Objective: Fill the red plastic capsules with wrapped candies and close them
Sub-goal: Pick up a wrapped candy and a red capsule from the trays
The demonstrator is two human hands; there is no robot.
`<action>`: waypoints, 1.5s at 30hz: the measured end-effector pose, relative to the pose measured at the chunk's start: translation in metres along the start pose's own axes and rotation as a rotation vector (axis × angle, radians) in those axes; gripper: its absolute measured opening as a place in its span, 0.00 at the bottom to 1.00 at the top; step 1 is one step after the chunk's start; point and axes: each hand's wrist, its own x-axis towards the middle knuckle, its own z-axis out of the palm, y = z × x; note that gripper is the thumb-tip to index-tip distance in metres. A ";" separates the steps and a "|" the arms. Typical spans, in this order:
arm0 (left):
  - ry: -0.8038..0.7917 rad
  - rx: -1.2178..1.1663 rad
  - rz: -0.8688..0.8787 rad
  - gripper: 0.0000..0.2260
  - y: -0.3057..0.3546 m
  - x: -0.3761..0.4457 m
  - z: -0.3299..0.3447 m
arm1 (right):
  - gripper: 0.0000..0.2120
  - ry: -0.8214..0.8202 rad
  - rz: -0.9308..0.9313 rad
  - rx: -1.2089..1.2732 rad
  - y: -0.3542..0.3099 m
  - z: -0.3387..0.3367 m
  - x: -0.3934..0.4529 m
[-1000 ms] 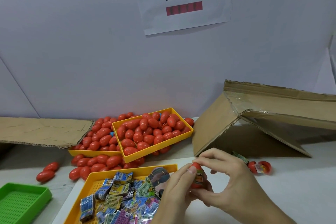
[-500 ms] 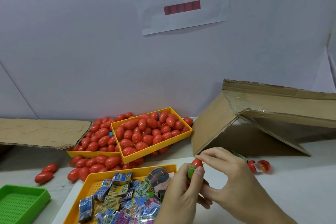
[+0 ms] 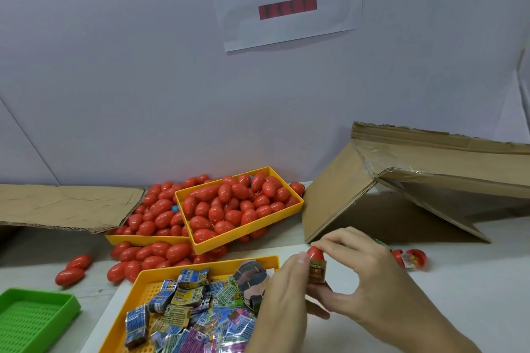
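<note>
A red capsule point(image 3: 315, 264) stands upright between both hands, with a printed wrapper band around its lower half. My left hand point(image 3: 282, 292) pinches it from the left with thumb and fingers. From the right, my right hand point(image 3: 361, 275) holds it, fingers curled over its top and thumb under it. Wrapped candies point(image 3: 186, 298) fill a yellow tray point(image 3: 200, 265) at the lower left of my hands. Many closed red capsules point(image 3: 229, 203) are heaped in another yellow tray point(image 3: 243, 233) behind.
A second yellow tray point(image 3: 137, 239) and loose red capsules point(image 3: 73, 268) lie to the left. A green tray point(image 3: 31, 312) is at the lower left. A folded cardboard box point(image 3: 401, 180) stands at the right, an open capsule point(image 3: 411, 258) in front of it. Flat cardboard point(image 3: 63, 206) lies at the left.
The wrapper band has slid down over the capsule, so more of the red tip shows. Both hands have turned slightly around it and stayed in place.
</note>
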 end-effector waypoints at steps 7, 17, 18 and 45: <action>0.067 -0.371 -0.238 0.16 0.009 0.003 0.011 | 0.24 -0.038 -0.017 0.098 -0.003 -0.004 0.001; 0.027 -0.562 -0.161 0.21 0.015 -0.007 0.004 | 0.24 -0.001 0.115 0.270 0.000 0.003 0.002; 0.034 -0.621 -0.142 0.20 0.015 -0.008 0.002 | 0.28 -0.021 0.133 0.310 0.001 0.004 0.002; 0.294 -0.315 0.076 0.12 0.065 0.037 0.020 | 0.11 0.054 0.420 0.546 0.021 0.017 0.005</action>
